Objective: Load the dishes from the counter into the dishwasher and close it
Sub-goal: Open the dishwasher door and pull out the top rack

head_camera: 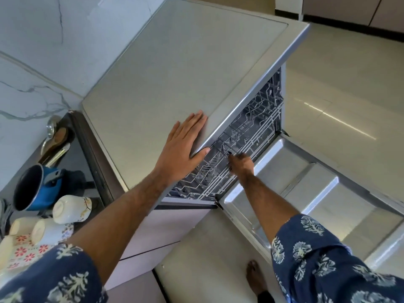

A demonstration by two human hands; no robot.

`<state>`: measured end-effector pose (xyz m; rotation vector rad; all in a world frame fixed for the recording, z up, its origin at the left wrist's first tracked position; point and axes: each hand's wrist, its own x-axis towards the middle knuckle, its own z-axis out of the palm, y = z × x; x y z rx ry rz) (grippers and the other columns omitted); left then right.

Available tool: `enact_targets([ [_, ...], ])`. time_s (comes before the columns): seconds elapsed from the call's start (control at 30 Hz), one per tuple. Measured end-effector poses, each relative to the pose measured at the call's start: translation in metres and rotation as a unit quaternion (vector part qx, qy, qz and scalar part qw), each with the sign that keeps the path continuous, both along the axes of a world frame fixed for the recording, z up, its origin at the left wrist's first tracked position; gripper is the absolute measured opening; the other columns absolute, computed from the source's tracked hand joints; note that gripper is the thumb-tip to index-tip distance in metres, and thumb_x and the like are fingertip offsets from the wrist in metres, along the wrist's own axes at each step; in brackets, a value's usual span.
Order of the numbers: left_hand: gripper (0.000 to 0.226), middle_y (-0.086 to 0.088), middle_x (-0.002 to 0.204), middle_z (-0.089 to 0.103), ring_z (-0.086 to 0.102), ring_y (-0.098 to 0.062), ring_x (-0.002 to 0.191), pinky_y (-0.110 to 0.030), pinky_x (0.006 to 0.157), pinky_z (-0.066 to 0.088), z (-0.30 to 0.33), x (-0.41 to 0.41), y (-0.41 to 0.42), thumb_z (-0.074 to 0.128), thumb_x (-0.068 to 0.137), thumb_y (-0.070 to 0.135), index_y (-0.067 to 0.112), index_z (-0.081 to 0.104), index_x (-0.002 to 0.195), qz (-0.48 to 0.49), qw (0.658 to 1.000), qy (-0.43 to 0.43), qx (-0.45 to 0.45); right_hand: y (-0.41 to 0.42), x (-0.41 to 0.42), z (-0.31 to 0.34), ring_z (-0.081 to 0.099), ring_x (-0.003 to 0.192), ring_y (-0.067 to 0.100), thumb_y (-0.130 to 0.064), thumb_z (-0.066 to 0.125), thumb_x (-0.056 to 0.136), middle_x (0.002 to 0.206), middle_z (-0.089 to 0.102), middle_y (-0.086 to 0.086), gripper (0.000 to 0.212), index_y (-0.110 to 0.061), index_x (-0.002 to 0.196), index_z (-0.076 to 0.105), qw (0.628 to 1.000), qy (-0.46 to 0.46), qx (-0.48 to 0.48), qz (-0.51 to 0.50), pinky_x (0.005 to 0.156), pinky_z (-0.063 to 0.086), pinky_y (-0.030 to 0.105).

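Head view, looking down. Left hand [182, 147] lies flat, fingers [196, 119] straight, on the dishwasher [175, 68] top near its front edge. Right hand [240, 164] reaches to the front of the upper rack [247, 132]; whether its fingers grip the wire cannot be told. Door [306, 182] hangs fully open. Blue pot [36, 189], white cups [70, 208] and utensils [54, 138] wait on the dark surface [80, 154] at left, well apart from both hands.

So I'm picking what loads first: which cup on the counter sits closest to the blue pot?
The white cup with the gold twig print, lying right beside the blue pot; the other cups lie nearer the person.
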<state>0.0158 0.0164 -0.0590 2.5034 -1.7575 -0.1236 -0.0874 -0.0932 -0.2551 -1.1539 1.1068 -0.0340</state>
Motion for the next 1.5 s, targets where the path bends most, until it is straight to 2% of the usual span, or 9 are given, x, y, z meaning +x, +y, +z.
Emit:
enact_targets([
  [0.07,0.079,0.006,0.168,0.010,0.005,-0.007,0.154,-0.048,0.126,0.011,0.001,-0.002,0.000,0.055,0.097,0.044,0.021,0.013,0.160,-0.001,1.000,-0.002,-0.004,0.002,-0.026,0.002,0.059,0.069,0.013,-0.037,0.058,0.098,0.087,0.062,0.005,0.022,-0.016,0.092,0.060,1.000,-0.001,0.007,0.014,0.066,0.058,0.028],
  [0.17,0.080,0.005,0.167,0.010,0.006,-0.009,0.154,-0.048,0.126,0.010,0.005,-0.006,-0.001,0.058,0.096,0.042,0.021,0.014,0.160,0.000,1.000,-0.002,-0.001,0.002,-0.063,0.005,0.071,0.091,0.026,-0.026,0.063,0.097,0.099,0.069,0.012,0.016,-0.011,0.103,0.060,0.999,-0.015,0.042,-0.025,0.087,0.059,0.043],
  [0.3,0.081,0.002,0.167,0.010,0.008,-0.013,0.154,-0.049,0.126,0.010,0.008,-0.011,-0.001,0.057,0.096,0.042,0.020,0.013,0.160,0.000,1.000,-0.017,0.009,0.005,-0.103,0.007,0.069,0.101,0.037,-0.019,0.058,0.098,0.099,0.068,0.017,0.009,-0.011,0.094,0.058,0.999,0.002,0.047,-0.027,0.090,0.057,0.052],
  [0.43,0.079,-0.007,0.166,0.017,0.016,-0.021,0.153,-0.050,0.125,0.017,0.005,-0.012,0.001,0.058,0.097,0.037,0.013,0.016,0.159,-0.032,0.998,-0.057,0.010,0.008,-0.142,0.008,0.068,0.094,0.030,-0.018,0.059,0.099,0.101,0.066,0.015,0.024,0.000,0.115,0.058,0.996,0.004,0.067,-0.052,0.088,0.059,0.044],
  [0.53,0.071,-0.013,0.165,0.018,0.018,-0.025,0.152,-0.045,0.125,0.016,0.001,-0.014,0.002,0.051,0.101,0.033,0.009,0.016,0.158,-0.069,0.993,-0.089,0.023,0.009,-0.166,0.011,0.068,0.099,0.032,-0.016,0.059,0.098,0.108,0.065,0.022,0.025,0.002,0.115,0.056,0.996,0.009,0.071,-0.058,0.086,0.060,0.040],
  [0.8,0.087,-0.016,0.166,0.004,0.008,-0.029,0.154,-0.052,0.124,0.014,-0.012,-0.044,0.013,0.058,0.095,0.013,0.007,0.000,0.159,-0.053,0.987,-0.148,0.018,0.015,-0.211,0.012,0.069,0.095,0.034,-0.013,0.057,0.097,0.105,0.067,0.023,0.020,0.000,0.112,0.059,0.994,0.037,0.072,-0.070,0.085,0.059,0.042],
  [0.97,0.098,-0.013,0.167,0.003,0.005,-0.025,0.154,-0.044,0.125,0.007,-0.018,-0.052,0.029,0.053,0.081,-0.015,0.010,0.000,0.159,-0.029,0.991,-0.133,0.001,0.017,-0.240,0.009,0.070,0.092,0.032,-0.011,0.060,0.095,0.094,0.068,0.016,0.003,-0.008,0.094,0.059,0.992,0.038,0.076,-0.091,0.086,0.059,0.047],
  [1.23,0.102,-0.020,0.164,-0.015,-0.006,-0.034,0.153,-0.052,0.124,0.011,-0.018,-0.075,0.033,0.051,0.078,-0.015,0.006,-0.009,0.158,-0.025,0.986,-0.164,0.029,0.024,-0.275,0.012,0.071,0.084,0.027,-0.011,0.061,0.095,0.091,0.066,0.013,0.006,-0.006,0.094,0.057,0.986,0.065,0.084,-0.126,0.082,0.059,0.041],
  [1.5,0.105,-0.023,0.162,-0.021,-0.013,-0.039,0.152,-0.057,0.123,0.012,-0.013,-0.083,0.034,0.058,0.071,-0.018,0.013,0.010,0.159,-0.020,0.980,-0.189,0.065,0.024,-0.310,0.017,0.070,0.096,0.033,-0.012,0.061,0.095,0.096,0.067,0.019,0.010,-0.010,0.087,0.056,0.982,0.094,0.081,-0.143,0.089,0.058,0.047],
])
